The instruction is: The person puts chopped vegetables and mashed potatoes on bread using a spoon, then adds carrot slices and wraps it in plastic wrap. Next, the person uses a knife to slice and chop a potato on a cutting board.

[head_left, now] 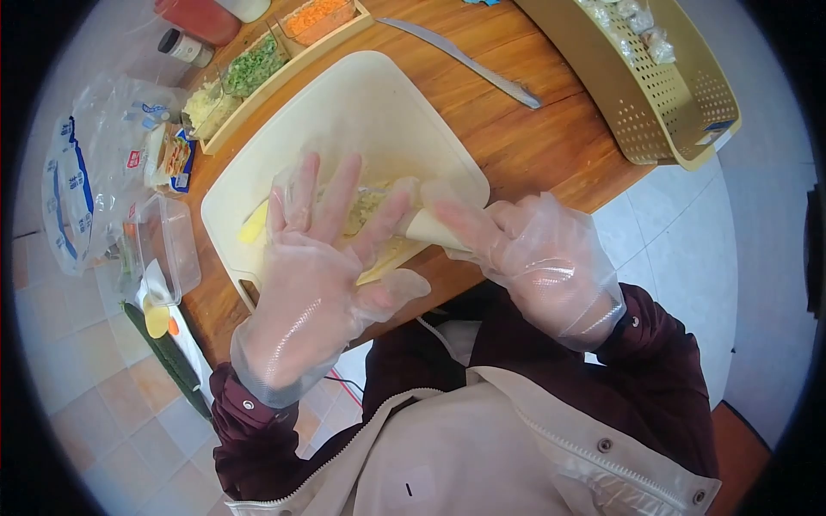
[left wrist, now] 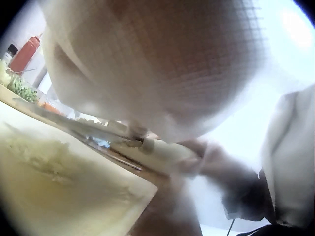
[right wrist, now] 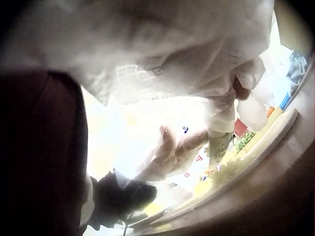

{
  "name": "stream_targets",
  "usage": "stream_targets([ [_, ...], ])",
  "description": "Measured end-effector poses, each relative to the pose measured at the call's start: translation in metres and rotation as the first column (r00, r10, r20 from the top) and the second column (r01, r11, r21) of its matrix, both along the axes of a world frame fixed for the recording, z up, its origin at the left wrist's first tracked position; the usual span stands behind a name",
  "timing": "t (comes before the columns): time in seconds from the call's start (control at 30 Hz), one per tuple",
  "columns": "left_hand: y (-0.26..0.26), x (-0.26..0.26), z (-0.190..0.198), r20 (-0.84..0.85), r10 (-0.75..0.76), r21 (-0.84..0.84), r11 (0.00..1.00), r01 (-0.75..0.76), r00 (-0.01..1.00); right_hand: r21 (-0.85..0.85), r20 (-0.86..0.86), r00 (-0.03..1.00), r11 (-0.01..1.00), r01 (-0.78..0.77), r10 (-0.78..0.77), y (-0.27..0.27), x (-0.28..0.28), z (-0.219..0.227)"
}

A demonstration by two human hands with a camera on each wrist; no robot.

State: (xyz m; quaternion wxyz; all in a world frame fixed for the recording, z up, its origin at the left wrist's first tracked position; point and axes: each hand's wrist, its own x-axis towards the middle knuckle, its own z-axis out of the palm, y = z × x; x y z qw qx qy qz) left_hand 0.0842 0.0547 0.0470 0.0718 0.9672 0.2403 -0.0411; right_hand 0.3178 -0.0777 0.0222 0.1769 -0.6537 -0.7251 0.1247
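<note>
Both hands wear clear plastic gloves. My right hand [head_left: 546, 262] grips a knife by its pale handle [head_left: 434, 230], forefinger stretched along it. In the right wrist view, bits of food cling to the knife's blade [right wrist: 218, 147]. My left hand [head_left: 314, 267] is spread over the cutting board [head_left: 361, 103] with straight fingers, its forefinger near the knife, holding nothing. Pale mashed food [head_left: 366, 211] lies on the board, partly hidden behind the fingers. A bright yellow piece [head_left: 253, 225] shows left of the hand.
Beyond the board lies another knife-shaped metal piece [head_left: 465, 60]. A wooden tray [head_left: 297, 70] holds chopped greens [head_left: 254, 67] and orange shreds [head_left: 318, 21]. At the right stands a perforated basket [head_left: 641, 129]. On the left are a clear plastic box [head_left: 176, 241] and a cucumber [head_left: 168, 357].
</note>
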Motion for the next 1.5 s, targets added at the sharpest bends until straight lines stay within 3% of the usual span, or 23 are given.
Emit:
stream_targets([
  [0.07, -0.001, 0.0, 0.0, 0.002, -0.004, 0.075, 0.997, 0.004, 1.0, 0.025, -0.019, 1.0, 1.0, -0.01, 0.011, 0.001, 0.001, -0.001],
  [0.13, -0.002, 0.001, 0.002, -0.064, 0.013, 0.161, 0.987, -0.002, 0.998, -0.051, -0.008, 1.0, 0.999, -0.015, 0.014, 0.002, 0.001, 0.003],
  [0.27, -0.005, 0.001, 0.004, -0.092, 0.05, 0.159, 0.987, -0.035, 0.995, -0.087, 0.037, 0.998, 0.995, -0.038, 0.041, 0.003, -0.001, 0.004],
  [0.33, -0.006, 0.001, 0.005, -0.014, 0.072, 0.074, 0.995, -0.071, 0.997, -0.099, 0.123, 0.992, 0.995, -0.031, 0.043, 0.005, -0.003, 0.003],
  [0.47, -0.008, 0.005, 0.011, 0.013, 0.036, 0.048, 0.998, -0.036, 0.999, 0.001, 0.036, 0.998, 0.999, -0.043, 0.043, 0.009, 0.001, 0.01],
  [0.53, -0.004, 0.004, 0.012, -0.07, 0.043, -0.044, 0.998, -0.046, 0.997, 0.0, 0.008, 0.996, 0.996, -0.094, 0.094, 0.01, 0.002, 0.011],
  [0.87, -0.003, -0.004, 0.005, -0.062, 0.065, -0.01, 0.998, -0.066, 0.996, -0.002, 0.034, 0.993, 0.993, -0.114, 0.114, 0.007, 0.005, 0.014],
  [0.93, -0.002, -0.006, 0.0, 0.029, 0.076, 0.123, 0.989, -0.079, 0.997, 0.019, 0.058, 0.995, 0.996, -0.087, 0.085, 0.006, 0.005, 0.017],
  [1.17, 0.003, -0.011, -0.006, 0.035, 0.077, 0.127, 0.989, -0.081, 0.996, -0.016, 0.072, 0.991, 0.993, -0.115, 0.116, 0.001, 0.014, 0.019],
  [1.27, 0.008, -0.015, -0.008, 0.035, 0.069, 0.144, 0.987, -0.074, 0.997, 0.045, 0.08, 0.993, 0.995, -0.086, 0.082, -0.004, 0.018, 0.017],
  [1.33, 0.011, -0.018, -0.011, -0.051, 0.081, 0.083, 0.994, -0.076, 0.995, 0.114, 0.174, 0.982, 0.989, -0.092, 0.071, -0.007, 0.022, 0.018],
  [1.5, 0.013, -0.018, -0.015, -0.035, 0.085, 0.084, 0.993, -0.082, 0.996, 0.147, 0.166, 0.985, 0.987, -0.062, 0.038, -0.018, 0.034, 0.023],
])
